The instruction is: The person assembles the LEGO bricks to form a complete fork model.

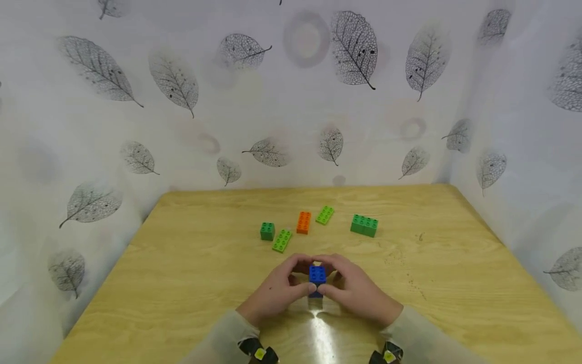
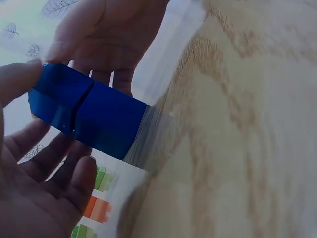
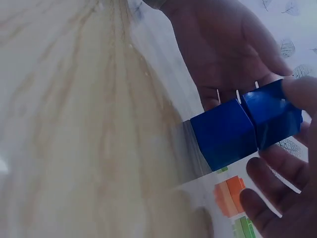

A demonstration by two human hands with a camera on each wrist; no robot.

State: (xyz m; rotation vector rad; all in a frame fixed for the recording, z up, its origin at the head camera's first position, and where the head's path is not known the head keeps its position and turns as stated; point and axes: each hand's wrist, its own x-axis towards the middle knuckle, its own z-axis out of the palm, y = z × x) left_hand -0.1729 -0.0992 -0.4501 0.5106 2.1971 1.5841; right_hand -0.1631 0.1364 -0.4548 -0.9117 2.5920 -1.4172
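Two blue toy building bricks stand stacked on the table near its front middle. The upper blue brick (image 1: 317,273) shows its studs on top, and the lower blue brick (image 2: 109,121) sits beneath it, a thin seam between them. From the left, my left hand (image 1: 277,292) pinches the upper brick, thumb on the near side and fingers curving around behind. My right hand (image 1: 361,293) mirrors this from the right. Both thumb tips come close together on the brick's near face. The exact fingertip contact behind the stack is partly hidden.
Beyond the hands on the wooden table (image 1: 191,273) lie a small green brick (image 1: 267,231), a light green flat brick (image 1: 282,241), an orange flat brick (image 1: 303,222), another light green flat brick (image 1: 325,215) and a longer green brick (image 1: 364,225). Leaf-patterned cloth surrounds the table's back and sides.
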